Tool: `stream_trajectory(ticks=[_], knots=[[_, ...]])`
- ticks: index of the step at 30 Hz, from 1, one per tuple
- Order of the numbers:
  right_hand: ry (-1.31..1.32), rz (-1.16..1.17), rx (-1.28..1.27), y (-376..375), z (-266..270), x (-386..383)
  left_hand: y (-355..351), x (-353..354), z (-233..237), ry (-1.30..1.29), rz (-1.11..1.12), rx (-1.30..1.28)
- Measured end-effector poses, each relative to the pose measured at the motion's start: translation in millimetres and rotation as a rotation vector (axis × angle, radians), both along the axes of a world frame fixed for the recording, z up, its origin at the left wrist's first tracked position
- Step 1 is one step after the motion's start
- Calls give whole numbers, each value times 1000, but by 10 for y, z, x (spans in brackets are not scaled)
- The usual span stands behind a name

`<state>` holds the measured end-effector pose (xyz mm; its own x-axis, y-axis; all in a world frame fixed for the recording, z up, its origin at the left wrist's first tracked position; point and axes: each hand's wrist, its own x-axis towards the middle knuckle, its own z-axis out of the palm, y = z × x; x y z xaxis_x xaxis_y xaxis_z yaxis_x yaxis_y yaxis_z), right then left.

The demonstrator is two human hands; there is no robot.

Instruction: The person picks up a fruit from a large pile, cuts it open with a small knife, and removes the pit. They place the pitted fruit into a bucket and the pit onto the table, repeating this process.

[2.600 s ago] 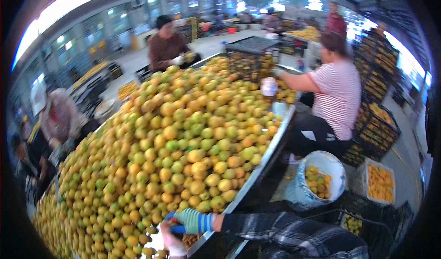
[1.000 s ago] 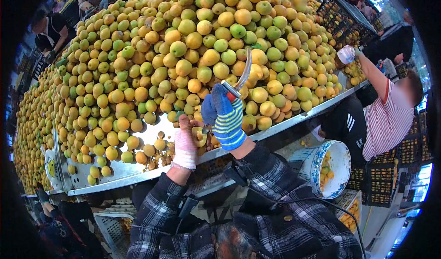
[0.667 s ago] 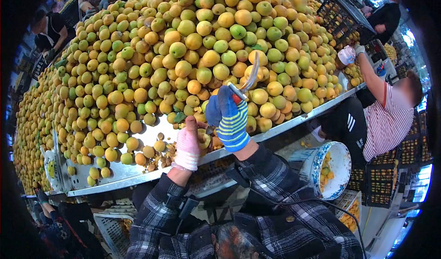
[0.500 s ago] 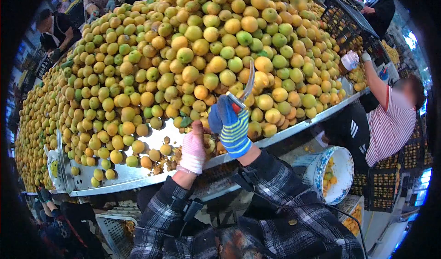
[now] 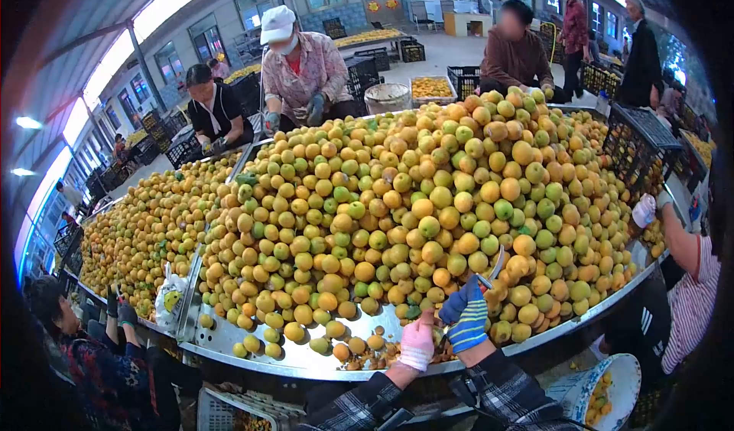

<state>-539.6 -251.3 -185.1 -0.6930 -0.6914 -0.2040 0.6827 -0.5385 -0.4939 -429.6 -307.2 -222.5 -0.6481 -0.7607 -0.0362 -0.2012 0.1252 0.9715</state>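
Note:
A large heap of yellow-orange and green apricots covers the metal table in front of me. My right hand, in a blue and yellow-green striped glove, is closed around a knife with a curved blade, which points up and away over the fruit. My left hand, in a pink and white glove, is closed close beside it, its fingertips near the right hand. Whatever the left fingers hold is hidden. Small brown scraps and a few loose apricots lie at the near edge, left of my hands.
At right is a blue-white bucket with fruit pieces, beside a person in a striped shirt. Several other people work around the heap. A white plastic bag lies by the left divider; a black crate stands at the right back.
My view has tilted upward, bringing the people and yard behind the heap into sight. Both hands now appear lower and farther right, closer together; the knife stays in my right hand.

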Motion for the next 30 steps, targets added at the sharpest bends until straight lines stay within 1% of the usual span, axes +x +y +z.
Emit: stream_trajectory(ticks=[2, 3, 5, 8, 11, 14, 15, 16, 17, 18, 19, 20, 21, 22, 23, 26, 28, 29, 30], knots=[[9, 34, -45, -11, -35, -19, 8, 12, 49, 56, -26, 129], [15, 35, -45, -5, -49, -38, 19, 7, 36, 62, -25, 129], [-75, -10, 59, -18, 2, -7, 14, 20, -2, 102, -27, 126], [-140, -16, 49, -16, 56, -2, 35, 5, -27, 138, -6, 183], [-161, -44, 105, -54, -56, 28, 78, -35, -43, 193, 48, 135], [-162, -36, 122, -65, -21, 30, 52, -18, 33, 107, 19, 170], [-170, -46, 133, -104, 16, 21, -96, -66, -372, 196, -19, 39], [-210, -36, 154, -117, 94, -10, -165, -151, -891, 287, -69, -63], [-263, -45, 191, -75, 131, -35, -198, -166, -972, 229, -42, 55], [-202, -71, 180, -70, 104, -48, -239, -161, -1005, 174, -75, 276], [-86, -174, 200, -82, 127, -62, -39, -60, -194, 326, -87, 923], [-11, -244, 170, -41, 180, -44, -70, -17, -81, 315, -214, 953], [56, -213, 129, -1, 98, -116, -89, 35, -4, 418, -406, 1074], [88, -230, 114, -11, 43, -154, -63, 71, 61, 513, -462, 1004], [162, -224, 114, 53, 170, -115, -64, 71, 175, 520, -517, 1015], [258, -182, 133, 122, 223, -122, -67, 77, 249, 479, -515, 969], [307, -176, 140, 122, 235, -122, -65, 66, 301, 417, -367, 866], [355, -168, 150, 123, 235, -116, -78, 66, 295, 417, -364, 867], [379, -158, 82, 128, 194, -154, -91, 78, 272, 420, -375, 837]])
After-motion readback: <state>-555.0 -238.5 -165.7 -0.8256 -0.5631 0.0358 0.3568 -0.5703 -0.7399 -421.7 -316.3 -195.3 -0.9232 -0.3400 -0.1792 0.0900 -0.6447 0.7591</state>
